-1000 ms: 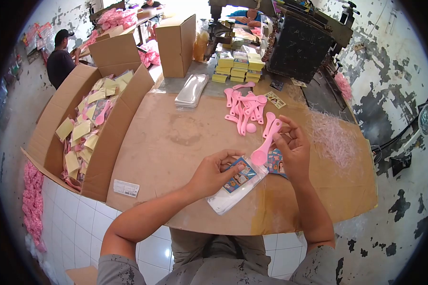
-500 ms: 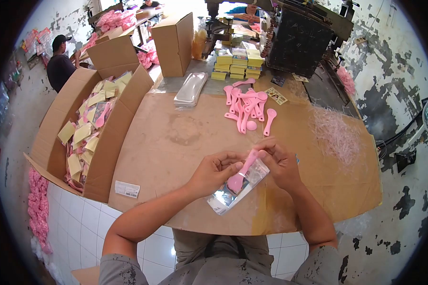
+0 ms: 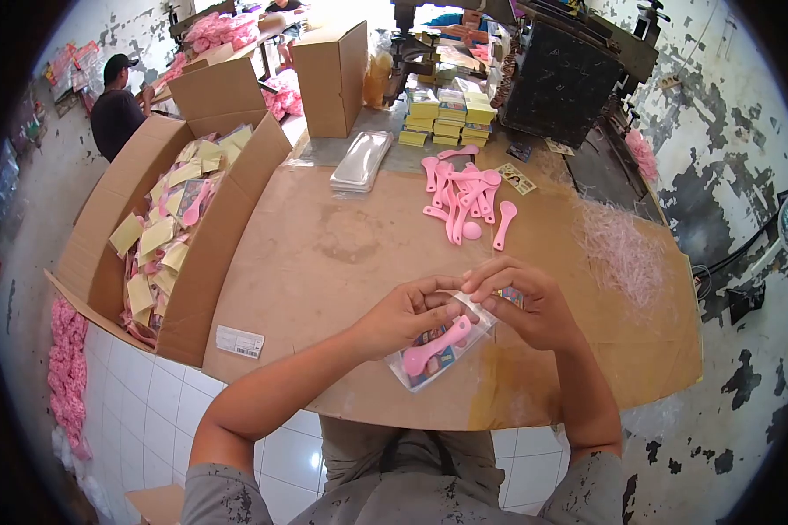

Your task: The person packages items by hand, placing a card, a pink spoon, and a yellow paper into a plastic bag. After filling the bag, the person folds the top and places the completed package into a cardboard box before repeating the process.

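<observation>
A clear plastic bag (image 3: pixel 400 369) is held tilted above the cardboard-covered table, with a pink spoon (image 3: pixel 420 357) and a colourful printed card (image 3: pixel 447 360) inside. My left hand (image 3: pixel 394 319) is closed on the bag's upper left side, thumb in front. At the bag's upper end, my right hand (image 3: pixel 534 306) pinches the plastic, its fingertips close to those of my left. Part of a colourful print (image 3: pixel 510 297) shows behind the right fingers. Beyond my hands lies a loose pile of pink spoons (image 3: pixel 464 192).
Left, a large cardboard box (image 3: pixel 223 232) holds many filled packets. Clear bags (image 3: pixel 362 162) lie stacked behind, near yellow-edged card stacks (image 3: pixel 446 114). A black machine (image 3: pixel 560 83) stands at the back right, shredded plastic (image 3: pixel 622 254) nearer. A person (image 3: pixel 116 114) sits far left.
The pink spoon has slid down into the bag, away from my right fingers. My right hand has shifted to the bag's upper end. The view has shifted slightly.
</observation>
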{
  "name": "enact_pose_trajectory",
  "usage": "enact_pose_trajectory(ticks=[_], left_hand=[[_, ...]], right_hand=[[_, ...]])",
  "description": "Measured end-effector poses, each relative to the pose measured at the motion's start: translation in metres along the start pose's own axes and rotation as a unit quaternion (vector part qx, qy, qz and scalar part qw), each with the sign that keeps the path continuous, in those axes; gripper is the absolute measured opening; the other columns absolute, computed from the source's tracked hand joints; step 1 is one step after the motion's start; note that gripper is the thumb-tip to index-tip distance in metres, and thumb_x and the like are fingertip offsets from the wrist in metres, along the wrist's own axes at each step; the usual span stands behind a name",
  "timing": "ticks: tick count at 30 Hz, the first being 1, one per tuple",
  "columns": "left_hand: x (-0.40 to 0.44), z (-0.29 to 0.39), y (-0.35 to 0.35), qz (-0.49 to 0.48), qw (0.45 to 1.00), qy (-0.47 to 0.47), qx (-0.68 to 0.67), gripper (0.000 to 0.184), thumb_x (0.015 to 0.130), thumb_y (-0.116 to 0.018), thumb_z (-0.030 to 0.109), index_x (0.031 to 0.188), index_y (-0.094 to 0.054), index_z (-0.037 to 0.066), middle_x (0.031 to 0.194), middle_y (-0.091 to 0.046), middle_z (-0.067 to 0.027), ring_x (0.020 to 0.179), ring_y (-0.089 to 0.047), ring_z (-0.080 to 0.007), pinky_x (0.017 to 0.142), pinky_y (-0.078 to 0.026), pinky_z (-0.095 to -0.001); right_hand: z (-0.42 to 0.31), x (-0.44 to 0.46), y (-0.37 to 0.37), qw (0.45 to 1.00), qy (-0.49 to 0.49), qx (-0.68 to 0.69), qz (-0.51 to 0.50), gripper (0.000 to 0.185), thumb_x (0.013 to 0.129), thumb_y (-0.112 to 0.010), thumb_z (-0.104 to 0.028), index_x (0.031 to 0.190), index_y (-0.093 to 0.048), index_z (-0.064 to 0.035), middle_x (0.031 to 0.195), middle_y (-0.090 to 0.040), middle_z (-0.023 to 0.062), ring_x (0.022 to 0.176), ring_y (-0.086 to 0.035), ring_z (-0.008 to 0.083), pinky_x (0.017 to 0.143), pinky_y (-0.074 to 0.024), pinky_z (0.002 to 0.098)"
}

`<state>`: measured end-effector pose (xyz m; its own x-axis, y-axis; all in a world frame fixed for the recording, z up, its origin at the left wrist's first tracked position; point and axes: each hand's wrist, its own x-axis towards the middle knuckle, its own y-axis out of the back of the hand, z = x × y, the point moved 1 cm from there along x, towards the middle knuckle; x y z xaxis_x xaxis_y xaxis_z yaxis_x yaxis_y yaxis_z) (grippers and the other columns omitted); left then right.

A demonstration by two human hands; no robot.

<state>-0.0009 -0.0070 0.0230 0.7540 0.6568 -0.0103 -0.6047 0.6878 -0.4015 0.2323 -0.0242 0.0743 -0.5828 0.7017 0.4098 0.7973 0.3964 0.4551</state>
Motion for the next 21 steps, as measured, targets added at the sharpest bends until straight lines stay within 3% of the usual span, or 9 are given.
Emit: enact_pose_trajectory(ticks=[3,6,12,15,18,21], left_hand=[[-0.003,0.003,0.002,-0.028,1.0,0.004,-0.008,0.042,0.107,-0.06,0.017,0.146,-0.05,0.003,0.121,-0.072,-0.0099,0.106,-0.067,-0.0104,0.089,-0.055,-0.0275],[-0.006,0.007,0.003,-0.05,0.997,0.025,-0.044,0.044,0.106,-0.061,0.018,0.146,-0.049,0.004,0.122,-0.072,-0.0101,0.106,-0.067,-0.0102,0.091,-0.055,-0.0275],[-0.004,-0.002,0.004,-0.055,0.998,0.009,-0.012,0.048,0.105,-0.063,0.022,0.147,-0.049,0.005,0.126,-0.069,-0.0102,0.116,-0.064,-0.0129,0.098,-0.052,-0.0305],[-0.002,0.005,-0.009,-0.032,0.992,-0.108,0.063,0.048,0.104,-0.064,0.02,0.147,-0.049,0.005,0.137,-0.063,-0.0108,0.128,-0.058,-0.017,0.104,-0.05,-0.0343],[-0.006,0.016,-0.014,-0.005,0.981,-0.128,0.145,0.047,0.103,-0.064,0.016,0.146,-0.051,0.004,0.145,-0.057,-0.0106,0.136,-0.053,-0.0195,0.109,-0.047,-0.0379],[-0.017,0.028,-0.026,-0.026,0.948,-0.177,0.264,0.046,0.101,-0.064,0.012,0.145,-0.051,0.003,0.145,-0.058,-0.0107,0.136,-0.053,-0.02,0.11,-0.047,-0.0395]], right_hand=[[-0.02,0.004,0.003,0.99,-0.047,0.109,0.074,0.024,0.092,-0.066,0.004,0.113,-0.071,-0.0055,0.126,-0.068,0.0122,0.123,-0.062,0.027,0.104,-0.0471,0.0402],[-0.032,0.01,0.001,0.996,0.002,-0.05,0.068,0.02,0.09,-0.07,0.003,0.108,-0.072,-0.0052,0.122,-0.069,0.0107,0.118,-0.065,0.0264,0.1,-0.0501,0.0399],[-0.05,0.014,-0.001,0.998,0.047,-0.044,0.008,0.02,0.085,-0.072,0.005,0.102,-0.073,-0.0059,0.111,-0.073,0.0083,0.11,-0.068,0.0244,0.095,-0.0523,0.0391],[-0.084,0.017,0.004,0.995,0.079,-0.041,0.041,0.021,0.08,-0.07,0.007,0.094,-0.074,-0.0082,0.1,-0.073,0.0083,0.102,-0.07,0.0254,0.094,-0.0534,0.0401],[-0.11,0.017,0.012,0.917,0.077,-0.391,-0.016,0.008,0.087,-0.072,-0.003,0.094,-0.072,-0.0066,0.096,-0.071,0.007,0.095,-0.07,0.0264,0.083,-0.0545,0.0391],[-0.112,0.015,0.017,0.93,0.064,-0.359,0.046,0.006,0.087,-0.072,-0.007,0.093,-0.071,-0.0068,0.091,-0.069,0.0082,0.087,-0.068,0.0286,0.078,-0.0535,0.0409]])
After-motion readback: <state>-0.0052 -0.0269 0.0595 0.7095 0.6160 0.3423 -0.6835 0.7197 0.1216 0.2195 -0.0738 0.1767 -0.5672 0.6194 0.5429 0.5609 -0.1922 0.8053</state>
